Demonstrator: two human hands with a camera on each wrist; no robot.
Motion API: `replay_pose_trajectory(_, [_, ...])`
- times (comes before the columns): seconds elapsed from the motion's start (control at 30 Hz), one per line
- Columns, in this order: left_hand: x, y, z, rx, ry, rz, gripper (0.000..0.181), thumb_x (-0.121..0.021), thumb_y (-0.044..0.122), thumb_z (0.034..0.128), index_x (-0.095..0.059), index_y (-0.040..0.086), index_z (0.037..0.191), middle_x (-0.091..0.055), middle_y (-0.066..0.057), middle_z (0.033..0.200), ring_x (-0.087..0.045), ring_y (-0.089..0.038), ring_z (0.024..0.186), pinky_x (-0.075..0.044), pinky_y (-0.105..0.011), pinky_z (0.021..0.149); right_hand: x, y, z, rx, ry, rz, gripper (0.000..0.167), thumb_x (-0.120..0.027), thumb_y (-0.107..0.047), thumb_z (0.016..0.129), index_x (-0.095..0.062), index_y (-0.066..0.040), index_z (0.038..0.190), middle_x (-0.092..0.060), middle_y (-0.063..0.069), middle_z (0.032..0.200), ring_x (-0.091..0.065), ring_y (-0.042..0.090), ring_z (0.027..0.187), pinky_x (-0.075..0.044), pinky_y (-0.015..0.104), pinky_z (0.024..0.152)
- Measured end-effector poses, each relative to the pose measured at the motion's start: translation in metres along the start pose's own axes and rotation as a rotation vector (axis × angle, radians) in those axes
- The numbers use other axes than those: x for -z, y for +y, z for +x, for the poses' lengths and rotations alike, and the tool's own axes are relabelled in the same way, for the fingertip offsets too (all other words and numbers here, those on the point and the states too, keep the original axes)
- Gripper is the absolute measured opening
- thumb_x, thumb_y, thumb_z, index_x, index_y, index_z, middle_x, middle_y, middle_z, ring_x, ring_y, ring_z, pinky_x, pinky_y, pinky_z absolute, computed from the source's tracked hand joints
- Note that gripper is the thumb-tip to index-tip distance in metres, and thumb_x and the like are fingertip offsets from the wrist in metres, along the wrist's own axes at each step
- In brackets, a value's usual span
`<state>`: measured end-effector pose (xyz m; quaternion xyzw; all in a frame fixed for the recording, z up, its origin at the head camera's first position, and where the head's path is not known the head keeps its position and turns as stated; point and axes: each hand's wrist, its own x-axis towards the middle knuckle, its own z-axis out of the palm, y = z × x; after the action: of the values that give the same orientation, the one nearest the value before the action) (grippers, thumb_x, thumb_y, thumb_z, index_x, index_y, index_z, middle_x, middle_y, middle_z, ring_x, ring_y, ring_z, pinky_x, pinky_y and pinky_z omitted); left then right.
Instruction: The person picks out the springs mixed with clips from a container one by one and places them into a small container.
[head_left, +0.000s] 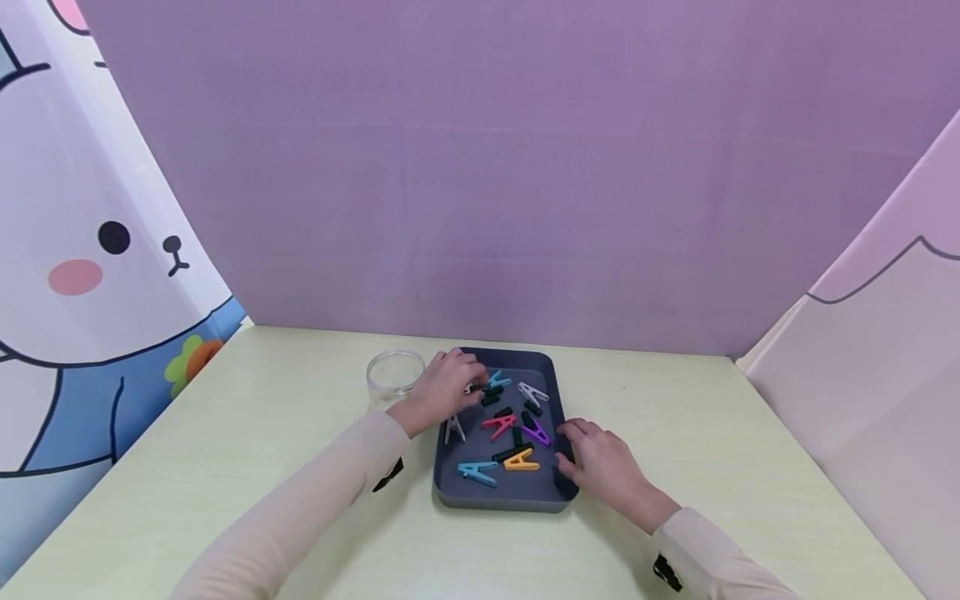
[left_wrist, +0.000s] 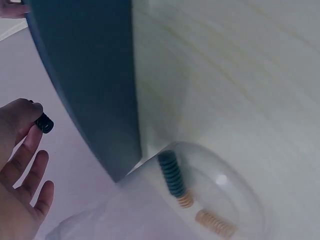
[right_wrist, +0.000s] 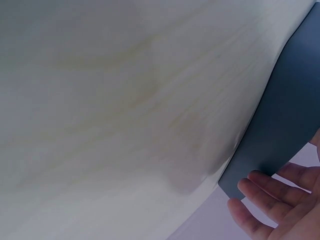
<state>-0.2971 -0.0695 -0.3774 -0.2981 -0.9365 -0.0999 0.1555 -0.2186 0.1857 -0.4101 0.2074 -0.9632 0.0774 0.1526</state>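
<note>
My left hand (head_left: 448, 385) is over the far left part of a grey tray (head_left: 502, 503). Between its thumb and index finger it pinches a dark coil spring (left_wrist: 45, 123), while the other fingers are spread. At the tray's right wall, my right hand (head_left: 606, 468) touches the rim with loosely extended fingers (right_wrist: 267, 192). Inside the tray lie several dark springs and small clothespins, among them a red clothespin (head_left: 498, 426), a purple clothespin (head_left: 537, 432), a yellow clothespin (head_left: 521, 461), a blue clothespin (head_left: 477, 472) and a white clothespin (head_left: 533, 392).
A clear round jar (head_left: 395, 372) stands left of the tray, close to my left forearm. In the left wrist view it contains a dark green spring (left_wrist: 171, 173) and an orange spring (left_wrist: 215, 223). A purple curtain (head_left: 480, 183) hangs behind the pale table (head_left: 675, 408).
</note>
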Motion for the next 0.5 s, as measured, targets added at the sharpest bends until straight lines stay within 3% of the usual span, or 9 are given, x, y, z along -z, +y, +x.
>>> replay_pose_trajectory(0.33, [0.022,-0.001,-0.001,-0.026,0.102,-0.033,0.015,-0.071,0.024,0.0774,-0.068,0.02,0.091,-0.064,0.006,0.092,-0.051,-0.015,0.086,-0.041,-0.036,0.08,-0.001,0.001,0.001,0.009,0.006,-0.003,0.033,-0.067,-0.025,0.078,-0.063,-0.006,0.104,-0.064,0.009,0.105,-0.062,0.022,0.094,-0.052,0.037,0.074])
replay_pose_trajectory(0.5, [0.034,-0.005,-0.003,-0.013,0.1,-0.058,0.015,-0.071,0.025,0.0779,-0.068,0.02,0.092,-0.064,0.006,0.093,-0.052,-0.015,0.089,-0.041,-0.036,0.08,-0.001,0.0,0.001,0.009,0.005,-0.004,0.033,-0.067,-0.026,0.078,-0.063,-0.006,0.104,-0.064,0.008,0.106,-0.062,0.022,0.094,-0.052,0.037,0.074])
